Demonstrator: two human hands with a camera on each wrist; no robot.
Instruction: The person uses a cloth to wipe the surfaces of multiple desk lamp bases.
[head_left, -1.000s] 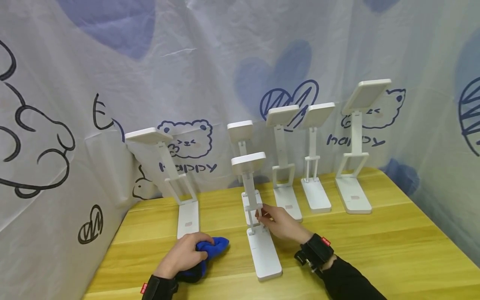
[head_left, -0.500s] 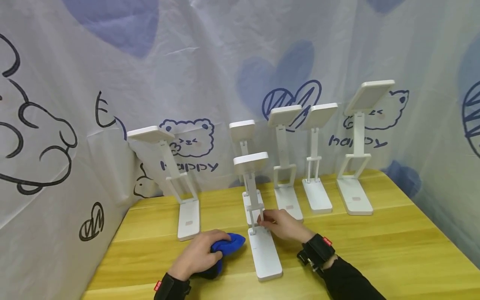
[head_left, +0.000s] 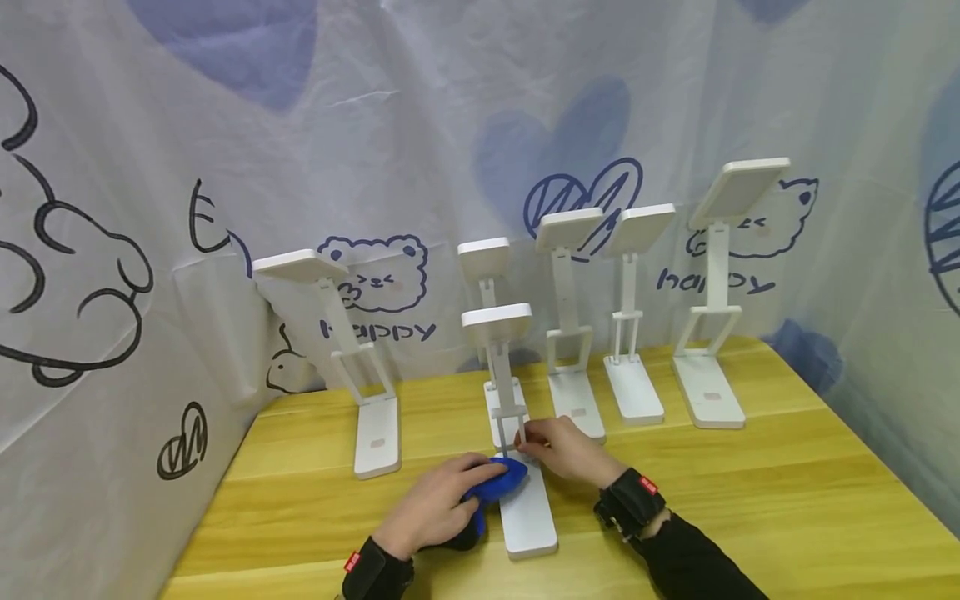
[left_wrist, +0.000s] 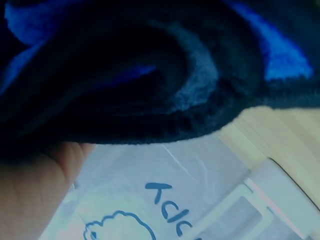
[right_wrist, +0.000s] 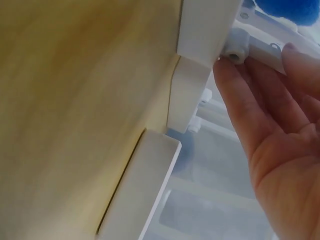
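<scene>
A white folding desk lamp (head_left: 527, 521) stands at the front middle of the table in the head view, its head tilted over the base. My right hand (head_left: 564, 450) pinches the lamp's lower support arm just above the base; the right wrist view shows fingers and thumb about that white arm (right_wrist: 265, 52). My left hand (head_left: 438, 504) grips a bunched blue cloth (head_left: 504, 482) with a dark edge and holds it over the rear part of the base. Folds of the cloth (left_wrist: 287, 55) fill the upper left wrist view and hide most of the fingers.
Several more white lamps stand behind on the wooden table (head_left: 300, 500): one at left (head_left: 377, 437), one right behind the front lamp (head_left: 483, 260), others toward the right, such as the far right lamp (head_left: 708, 392). A printed white curtain (head_left: 420, 125) hangs behind.
My left hand has moved right with the blue cloth, from the tabletop onto the front lamp's base. The right hand keeps its pinch on the support arm, nearly still.
</scene>
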